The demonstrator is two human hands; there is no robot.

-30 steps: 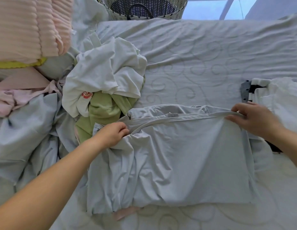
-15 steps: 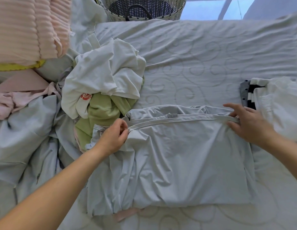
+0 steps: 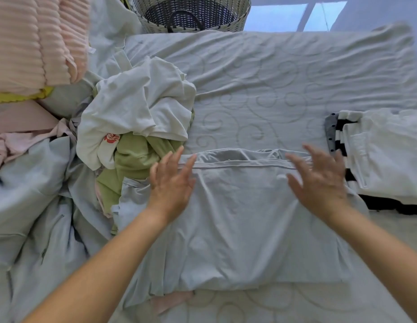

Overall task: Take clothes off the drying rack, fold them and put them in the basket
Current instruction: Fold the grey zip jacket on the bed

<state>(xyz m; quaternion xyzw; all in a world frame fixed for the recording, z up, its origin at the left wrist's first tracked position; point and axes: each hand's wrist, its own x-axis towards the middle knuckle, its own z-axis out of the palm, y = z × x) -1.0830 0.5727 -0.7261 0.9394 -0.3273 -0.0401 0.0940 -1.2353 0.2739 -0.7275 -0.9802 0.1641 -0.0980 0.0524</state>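
Soft, even daylight w/ bluish cast; bright panes [image 3: 293, 16] far right. Faint shadows. Motion blur on left hand [image 3: 171, 183] & right hand [image 3: 319, 180]; wide-angle bend at edges.

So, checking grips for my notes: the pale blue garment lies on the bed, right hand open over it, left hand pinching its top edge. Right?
Not quite: the head view shows the left hand open too, fingers spread, pinching nothing. The right hand is open over the pale blue garment on the bed.

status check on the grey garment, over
Left hand and right hand open, spread over grey garment. Garment flat on bed, not yet in basket. Unfolded pile against its left edge.
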